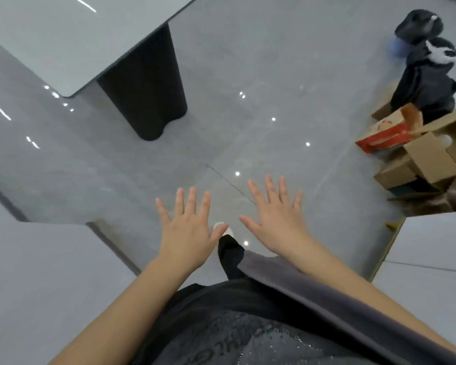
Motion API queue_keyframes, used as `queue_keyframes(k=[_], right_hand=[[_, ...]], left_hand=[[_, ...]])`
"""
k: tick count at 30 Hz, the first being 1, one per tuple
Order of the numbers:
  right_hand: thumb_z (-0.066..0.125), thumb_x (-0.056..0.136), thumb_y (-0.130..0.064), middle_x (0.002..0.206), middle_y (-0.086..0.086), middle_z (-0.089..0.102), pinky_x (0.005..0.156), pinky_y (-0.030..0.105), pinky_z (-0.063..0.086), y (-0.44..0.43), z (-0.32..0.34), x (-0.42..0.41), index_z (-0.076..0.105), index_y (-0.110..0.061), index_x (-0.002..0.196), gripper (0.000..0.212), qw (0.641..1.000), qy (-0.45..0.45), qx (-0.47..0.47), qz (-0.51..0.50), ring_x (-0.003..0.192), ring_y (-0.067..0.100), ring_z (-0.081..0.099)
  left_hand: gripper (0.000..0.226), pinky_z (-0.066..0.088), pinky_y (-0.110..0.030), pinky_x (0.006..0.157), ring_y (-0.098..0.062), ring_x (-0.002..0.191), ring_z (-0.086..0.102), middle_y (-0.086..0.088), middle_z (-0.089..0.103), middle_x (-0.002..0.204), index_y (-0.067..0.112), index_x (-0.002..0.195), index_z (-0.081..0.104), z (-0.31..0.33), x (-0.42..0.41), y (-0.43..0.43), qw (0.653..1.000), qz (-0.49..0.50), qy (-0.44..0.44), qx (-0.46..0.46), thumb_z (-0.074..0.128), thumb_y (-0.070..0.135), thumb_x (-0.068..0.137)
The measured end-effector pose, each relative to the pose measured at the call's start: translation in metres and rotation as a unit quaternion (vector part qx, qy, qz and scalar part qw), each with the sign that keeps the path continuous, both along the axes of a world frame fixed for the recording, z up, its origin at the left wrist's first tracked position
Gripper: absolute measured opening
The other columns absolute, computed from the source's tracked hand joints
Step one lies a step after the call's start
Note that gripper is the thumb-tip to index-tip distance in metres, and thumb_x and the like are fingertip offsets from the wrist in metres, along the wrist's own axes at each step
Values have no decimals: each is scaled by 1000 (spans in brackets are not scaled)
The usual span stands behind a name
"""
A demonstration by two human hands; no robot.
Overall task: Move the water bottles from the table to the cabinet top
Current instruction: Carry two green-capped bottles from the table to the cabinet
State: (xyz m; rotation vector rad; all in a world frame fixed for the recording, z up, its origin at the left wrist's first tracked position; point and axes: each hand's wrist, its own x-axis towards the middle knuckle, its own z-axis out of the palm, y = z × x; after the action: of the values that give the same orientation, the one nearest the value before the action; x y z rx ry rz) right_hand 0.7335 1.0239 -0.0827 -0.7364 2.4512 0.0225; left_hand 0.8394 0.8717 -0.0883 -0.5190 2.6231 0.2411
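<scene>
While both hands hang over bare floor, I read this as a moment between carries, not a carry itself. The left hand and the right hand are held out side by side, palms down, all fingers straight and spread wide. Neither grip has hold of anything, and they touch nothing.

No water bottles show anywhere in my view. The desk sits far up at the left, well apart from the hands, and the corner of its pale top that I can see carries nothing. Its dark ribbed leg stands below that corner. The rest of the top runs out of frame, so any bottles left would be up there, unseen.

2 flat grey surfaces flank me: one at the lower left, one at the lower right. Either could be the cabinet top; I cannot tell which. A foot shows between the hands, and a heap of cardboard boxes with dark clothing lies off to the right.

My judgement: the step in hand is walking back for another bottle, or checking that none remain. The next move calls for raising the view to the desk, finding a bottle, then closing 1 grip round its body.
</scene>
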Motion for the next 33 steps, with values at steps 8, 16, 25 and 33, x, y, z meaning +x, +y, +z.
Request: queue_keyframes(k=[8,16,25,33], right_hand=[[30,95,-64,163,8,-14,115,62,-4,-114,1,-75,-8,-31,154,78,988,0,15,154,148,35,-18],[29,94,-65,163,6,-14,116,62,-5,-244,-8,-86,-9,-33,154,78,972,-3,38,230,148,33,-19],[32,95,-63,163,6,-13,117,61,-3,-415,-5,-72,-6,-33,155,78,988,-14,33,147,149,33,-16],[33,95,-63,163,4,-12,116,61,-4,-537,0,-65,-5,-33,155,77,994,-27,19,109,149,31,-16]], left_hand=[[79,-4,-62,115,-31,148,-11,-9,-5,163,23,155,-1,-2,-35,-78,992,121,-15,36,20,68,92],[80,1,-57,117,-30,148,-12,-9,-7,162,23,154,-3,-14,-34,-185,977,202,4,61,20,68,92],[80,-2,-58,117,-30,148,-14,-9,-7,162,23,154,-3,-11,-28,-373,990,122,-12,74,22,67,93],[78,1,-58,117,-31,148,-12,-10,-6,162,22,154,-3,2,-36,-508,996,74,-9,57,23,65,94]])
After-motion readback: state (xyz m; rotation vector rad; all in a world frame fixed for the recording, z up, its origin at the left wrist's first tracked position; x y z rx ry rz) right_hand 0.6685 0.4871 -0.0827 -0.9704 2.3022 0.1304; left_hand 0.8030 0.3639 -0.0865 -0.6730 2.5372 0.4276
